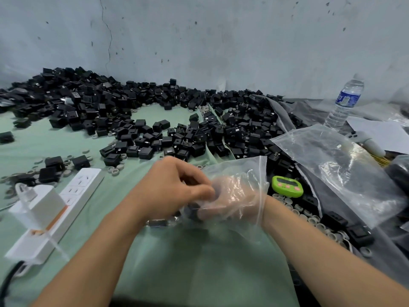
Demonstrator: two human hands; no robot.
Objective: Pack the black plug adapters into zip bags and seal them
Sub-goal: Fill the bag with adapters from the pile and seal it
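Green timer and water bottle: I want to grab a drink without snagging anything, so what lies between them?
In the head view, a large crumpled clear plastic bag lies spread between the green timer and the water bottle.

Plug adapters: black plastic, mostly matt, few faces catching light; small metal prongs on some. Zip bag: thin clear plastic film, glossy, crinkled. Bigger clear bag: same shiny film. Counter: pale green cloth cover, matt, smooth. Power strip: white plastic, smooth sheen. Timer: bright green glossy plastic. Water bottle: clear ribbed plastic. Wall: rough, cracked, pitted.
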